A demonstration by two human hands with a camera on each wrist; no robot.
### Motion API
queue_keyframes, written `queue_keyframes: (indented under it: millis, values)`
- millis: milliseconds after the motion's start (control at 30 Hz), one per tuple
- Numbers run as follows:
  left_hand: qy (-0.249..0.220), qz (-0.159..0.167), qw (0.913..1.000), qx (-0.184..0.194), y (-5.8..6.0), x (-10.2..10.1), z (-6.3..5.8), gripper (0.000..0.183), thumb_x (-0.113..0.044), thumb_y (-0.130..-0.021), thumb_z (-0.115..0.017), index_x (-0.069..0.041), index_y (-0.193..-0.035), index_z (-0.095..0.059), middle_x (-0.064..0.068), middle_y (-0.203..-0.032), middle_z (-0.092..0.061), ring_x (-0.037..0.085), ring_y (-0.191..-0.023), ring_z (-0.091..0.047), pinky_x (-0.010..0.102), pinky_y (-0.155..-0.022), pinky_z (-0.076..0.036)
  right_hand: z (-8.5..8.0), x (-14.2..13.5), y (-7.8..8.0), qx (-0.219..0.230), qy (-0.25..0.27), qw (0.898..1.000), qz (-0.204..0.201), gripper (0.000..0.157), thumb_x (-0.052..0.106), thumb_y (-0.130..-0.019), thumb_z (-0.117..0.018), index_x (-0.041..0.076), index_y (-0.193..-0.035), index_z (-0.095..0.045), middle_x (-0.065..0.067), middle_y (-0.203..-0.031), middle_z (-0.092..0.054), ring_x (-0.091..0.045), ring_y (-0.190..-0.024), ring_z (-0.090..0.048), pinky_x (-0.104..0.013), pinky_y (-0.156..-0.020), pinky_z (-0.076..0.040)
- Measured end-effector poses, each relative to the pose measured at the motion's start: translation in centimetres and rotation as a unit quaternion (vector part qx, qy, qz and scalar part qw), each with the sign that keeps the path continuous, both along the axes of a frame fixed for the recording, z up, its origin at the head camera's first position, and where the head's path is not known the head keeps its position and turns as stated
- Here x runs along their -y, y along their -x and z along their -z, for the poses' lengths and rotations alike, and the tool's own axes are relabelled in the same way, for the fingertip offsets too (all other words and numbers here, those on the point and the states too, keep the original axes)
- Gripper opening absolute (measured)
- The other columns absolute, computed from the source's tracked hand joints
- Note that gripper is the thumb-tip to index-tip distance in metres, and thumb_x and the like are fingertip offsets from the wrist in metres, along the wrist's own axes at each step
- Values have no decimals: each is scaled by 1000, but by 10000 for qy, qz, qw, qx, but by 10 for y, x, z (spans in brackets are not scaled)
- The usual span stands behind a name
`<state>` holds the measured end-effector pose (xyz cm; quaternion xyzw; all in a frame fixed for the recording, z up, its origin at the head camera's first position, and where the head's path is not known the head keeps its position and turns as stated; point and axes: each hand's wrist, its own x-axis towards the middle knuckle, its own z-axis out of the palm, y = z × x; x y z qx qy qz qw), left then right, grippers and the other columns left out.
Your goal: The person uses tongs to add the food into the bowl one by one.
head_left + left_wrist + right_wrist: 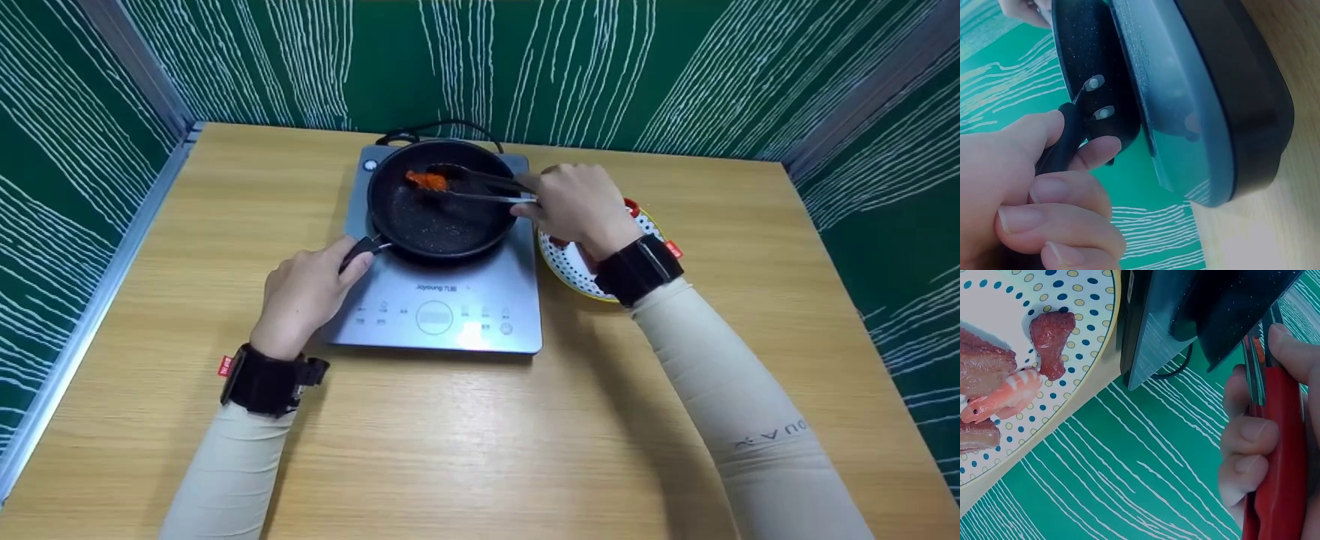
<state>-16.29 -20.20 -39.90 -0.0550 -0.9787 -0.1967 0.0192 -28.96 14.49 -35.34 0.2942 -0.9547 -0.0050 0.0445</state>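
Note:
My left hand (304, 296) grips the black handle (358, 253) of a frying pan (442, 232), its fingers curled round it in the left wrist view. My right hand (577, 202) holds metal tongs (487, 198) with red grips (1283, 461), reaching into the pan from the right. At the tips of the tongs, in the pan's upper left part, is a small orange-red piece of food (426, 180); its exact kind does not show. In the left wrist view the pan looks tilted against the flat top of the induction cooker (480, 289).
A dotted plate (581, 287) stands right of the cooker, partly under my right wrist. On it lie a drumstick (1053, 343), a shrimp (1010, 395) and pieces of meat (982, 363). A black cord (465, 123) runs behind the cooker. Green patterned panels (390, 67) enclose the wooden table (450, 435).

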Motion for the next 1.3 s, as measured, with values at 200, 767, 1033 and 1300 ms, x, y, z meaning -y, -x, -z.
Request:
queue_keyframes:
  millis: [200, 767, 1033, 1300]
  values:
    - [-75, 2, 10000, 18, 1, -1, -1, 31, -45, -112, -53, -14, -108, -56, 9, -76, -50, 33, -69, -54, 38, -57, -29, -3, -8, -8, -276, 48, 9996, 51, 50, 49, -104, -66, 12, -139, -68, -10, -78, -65, -29, -67, -59, -43, -59, -50]
    - [-174, -47, 9998, 92, 2, 1, -1, 32, -46, -112, -52, -15, -105, -55, 9, -78, -51, 33, -70, -54, 38, -59, -28, 4, -2, -19, -827, 242, 9962, 140, 35, 42, -104, -70, 9, -113, -74, -7, -69, -55, -29, -61, -53, -47, -52, -47]
    - [-162, -15, 9998, -69, 1, 1, -1, 33, -46, -112, -52, -14, -104, -55, 7, -73, -48, 32, -68, -53, 38, -56, -28, 8, 0, -16, -592, 292, 9971, 384, 41, 46, -104, -67, 10, -124, -73, -9, -75, -61, -30, -65, -57, -49, -55, -50]
    - [-197, -13, 9998, -14, 0, 1, 0, 34, -47, -112, -51, -15, -105, -56, 7, -74, -48, 31, -68, -53, 37, -56, -28, 3, -8, -22, -638, 540, 9958, 370, 41, 48, -105, -65, 9, -115, -72, -4, -69, -51, -27, -60, -50, -44, -52, -44]
